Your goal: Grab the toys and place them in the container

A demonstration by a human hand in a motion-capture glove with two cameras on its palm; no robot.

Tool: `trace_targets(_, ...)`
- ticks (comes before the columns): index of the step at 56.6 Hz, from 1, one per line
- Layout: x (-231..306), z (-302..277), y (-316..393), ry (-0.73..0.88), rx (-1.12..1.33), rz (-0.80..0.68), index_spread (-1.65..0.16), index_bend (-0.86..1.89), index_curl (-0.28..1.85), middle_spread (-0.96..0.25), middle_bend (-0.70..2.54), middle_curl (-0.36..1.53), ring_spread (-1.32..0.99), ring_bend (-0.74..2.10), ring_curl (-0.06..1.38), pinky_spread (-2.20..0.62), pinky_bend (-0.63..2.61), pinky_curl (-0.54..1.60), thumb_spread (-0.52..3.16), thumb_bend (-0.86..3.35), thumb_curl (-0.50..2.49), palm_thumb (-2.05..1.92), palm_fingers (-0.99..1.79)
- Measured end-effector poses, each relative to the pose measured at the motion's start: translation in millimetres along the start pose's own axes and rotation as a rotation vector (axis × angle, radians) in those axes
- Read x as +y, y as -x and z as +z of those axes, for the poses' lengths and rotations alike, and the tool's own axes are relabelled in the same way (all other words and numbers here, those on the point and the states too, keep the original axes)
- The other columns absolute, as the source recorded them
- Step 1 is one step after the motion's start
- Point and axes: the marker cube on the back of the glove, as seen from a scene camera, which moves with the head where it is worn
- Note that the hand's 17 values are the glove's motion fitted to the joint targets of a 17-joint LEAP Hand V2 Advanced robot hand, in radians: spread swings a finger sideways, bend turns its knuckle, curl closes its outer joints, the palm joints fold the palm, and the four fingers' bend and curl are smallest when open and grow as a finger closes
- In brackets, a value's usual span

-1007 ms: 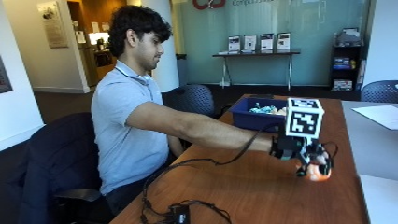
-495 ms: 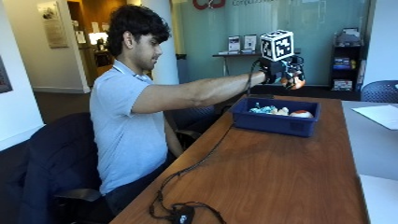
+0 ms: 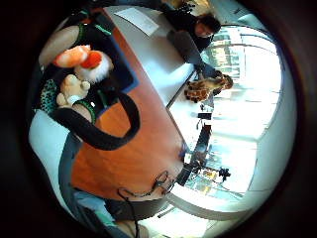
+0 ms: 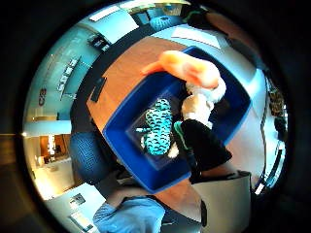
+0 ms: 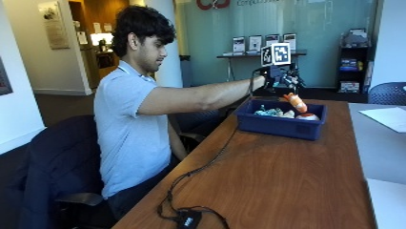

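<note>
Your right hand point(image 5: 279, 78) is hanging above the bin point(image 5: 279, 125), arm stretched out across the table point(image 5: 266, 181). The orange toy point(image 5: 294, 101) is sitting just below the hand and over the bin's opening. Whether your fingers are gripping it or have let go, I cannot tell: in the outside view the toy looks apart from the hand, while in the thumb-side palm view it point(image 4: 187, 69) is filling the space close to the palm, with its white body and a dark leg beneath it. Your other hand is not showing.

The toy is lying over the bin's inside, not over the rim. Under it a teal patterned toy point(image 4: 159, 127) is resting on the bin floor, and in the outside view more toys, one with an orange patch point(image 5: 307, 116), are lying at the bin's far end.

Judgement: you are doing the drop step, and it looks nearly done. To do it well, you are aiming to keep the palm centred over the blue walls point(image 4: 127, 121), well inside the near rim, and to straighten the fingers fully so no limb is snagging on a strap. Releasing low is likely better, since the toy may bounce off those below.

Further out, a paper sheet point(image 5: 387, 117) is lying at the table's far corner, and a cable point(image 5: 190, 176) is trailing down the wood towards you.
</note>
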Motion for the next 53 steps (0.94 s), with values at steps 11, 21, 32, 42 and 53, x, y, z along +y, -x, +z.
trace_targets(11,21,29,-34,-0.054,-0.069,0.069,-0.35,0.15,0.29,0.03,0.28,0.32,-0.02,0.74,0.39,-0.16,1.41,0.39,1.48,0.55,0.26,-0.10,0.05)
trace_targets(21,72,78,-86,-0.091,-0.162,0.139,-0.35,0.21,0.32,0.02,0.32,0.35,-0.02,0.64,0.36,-0.03,1.16,0.32,1.47,0.37,0.20,-0.09,-0.06)
trace_targets(32,113,140,-131,-0.018,-0.105,0.235,-0.34,0.18,0.34,0.01,0.27,0.35,-0.02,0.54,0.32,0.02,1.08,0.29,1.48,0.24,0.18,-0.06,-0.04)
trace_targets(42,148,189,-163,0.004,-0.119,0.298,-0.33,0.17,0.34,0.01,0.23,0.34,-0.02,0.50,0.30,0.04,1.05,0.29,1.51,0.16,0.18,-0.04,-0.03)
trace_targets(53,174,242,-179,-0.039,-0.149,0.339,-0.33,0.18,0.34,0.01,0.20,0.35,-0.03,0.48,0.29,0.04,1.01,0.29,1.54,0.10,0.19,-0.03,-0.01)
